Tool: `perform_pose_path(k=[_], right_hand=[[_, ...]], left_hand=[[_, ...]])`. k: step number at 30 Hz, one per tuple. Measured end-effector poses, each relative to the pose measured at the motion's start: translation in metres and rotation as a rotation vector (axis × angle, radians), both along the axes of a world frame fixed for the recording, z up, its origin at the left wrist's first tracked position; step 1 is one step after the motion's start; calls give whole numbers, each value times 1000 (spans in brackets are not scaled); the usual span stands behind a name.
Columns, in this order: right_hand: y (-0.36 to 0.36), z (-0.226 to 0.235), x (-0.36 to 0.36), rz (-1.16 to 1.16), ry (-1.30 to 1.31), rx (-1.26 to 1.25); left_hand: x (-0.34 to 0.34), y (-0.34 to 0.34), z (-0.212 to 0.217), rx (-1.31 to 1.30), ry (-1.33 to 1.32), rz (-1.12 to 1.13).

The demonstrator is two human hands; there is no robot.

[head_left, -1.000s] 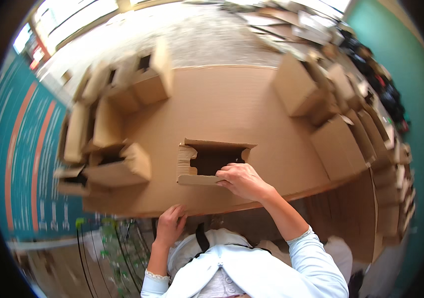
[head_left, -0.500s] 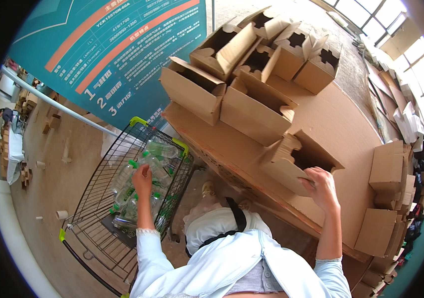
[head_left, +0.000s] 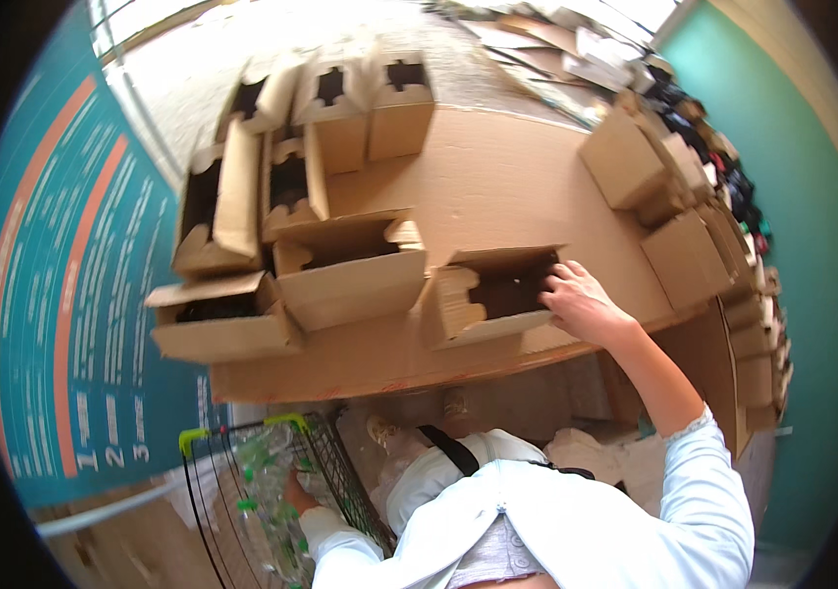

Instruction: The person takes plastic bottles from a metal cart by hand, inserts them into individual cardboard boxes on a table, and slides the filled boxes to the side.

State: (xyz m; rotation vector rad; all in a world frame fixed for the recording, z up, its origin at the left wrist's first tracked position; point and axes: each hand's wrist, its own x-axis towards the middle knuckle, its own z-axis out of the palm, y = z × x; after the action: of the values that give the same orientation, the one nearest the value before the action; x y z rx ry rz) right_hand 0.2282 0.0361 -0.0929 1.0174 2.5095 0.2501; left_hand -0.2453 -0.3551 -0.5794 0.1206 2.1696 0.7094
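My right hand (head_left: 581,302) is closed on the right-hand rim of an open cardboard box (head_left: 502,329), with its fingertips over the edge. The box stands on a large flat cardboard surface (head_left: 507,187), and its inside is dark. At the lower left, a wire shopping cart (head_left: 345,471) with green corner pieces holds several clear plastic bottles (head_left: 262,535) with green caps. Down among them is my left hand (head_left: 298,494); it is blurred, and its fingers are mostly hidden.
Several open boxes (head_left: 350,285) stand close together on the left of the surface. More cardboard boxes (head_left: 625,157) are stacked along its right side, by a green wall (head_left: 782,206). A large teal printed panel (head_left: 75,294) rises at the left.
The view has swung to the right, so the boxes appear further left and the cart lower. My left hand has gone down among the bottles. My right hand stays at the same box.
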Motion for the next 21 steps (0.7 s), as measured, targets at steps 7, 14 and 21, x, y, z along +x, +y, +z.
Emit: perform_pose_path(k=[7, 14, 21], right_hand=[[3, 3, 9, -81, 73, -174], [20, -14, 40, 96, 411, -189], [24, -18, 58, 226, 447, -227]], left_hand=[[14, 16, 42, 172, -108, 544], [-12, -10, 145, 477, 502, 710], [65, 112, 413, 1377, 472, 391]])
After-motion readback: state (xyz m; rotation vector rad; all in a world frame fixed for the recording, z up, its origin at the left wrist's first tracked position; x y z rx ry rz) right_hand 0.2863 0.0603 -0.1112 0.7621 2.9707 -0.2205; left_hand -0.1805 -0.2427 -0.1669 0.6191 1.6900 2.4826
